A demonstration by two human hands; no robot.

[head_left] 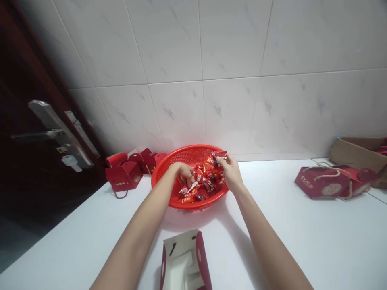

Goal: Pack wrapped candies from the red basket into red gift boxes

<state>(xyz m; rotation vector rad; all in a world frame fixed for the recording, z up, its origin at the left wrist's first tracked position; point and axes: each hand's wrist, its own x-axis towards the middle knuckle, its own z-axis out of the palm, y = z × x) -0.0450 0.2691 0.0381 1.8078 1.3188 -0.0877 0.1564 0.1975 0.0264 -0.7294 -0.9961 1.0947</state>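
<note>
A red plastic mesh basket (160, 171) holds a heap of wrapped candies (208, 177), mostly red and orange. My left hand (185, 172) reaches over the basket's left side, fingers curled down among the candies. Whatever it grips there is hidden by the fingers. Above the right rim, my right hand (231, 171) pinches a dark red wrapped candy (219, 158) between thumb and fingers. Closer to me stands an open box (181, 257), white inside with maroon side flaps; its near end is cut off by the frame.
Several maroon gift boxes (123, 175) stand left of the basket by the wall. On the right lie more maroon boxes with rope handles (323, 183), beside a cardboard carton (356, 155). A dark door with a metal handle (57, 131) borders the white table (81, 229) on the left.
</note>
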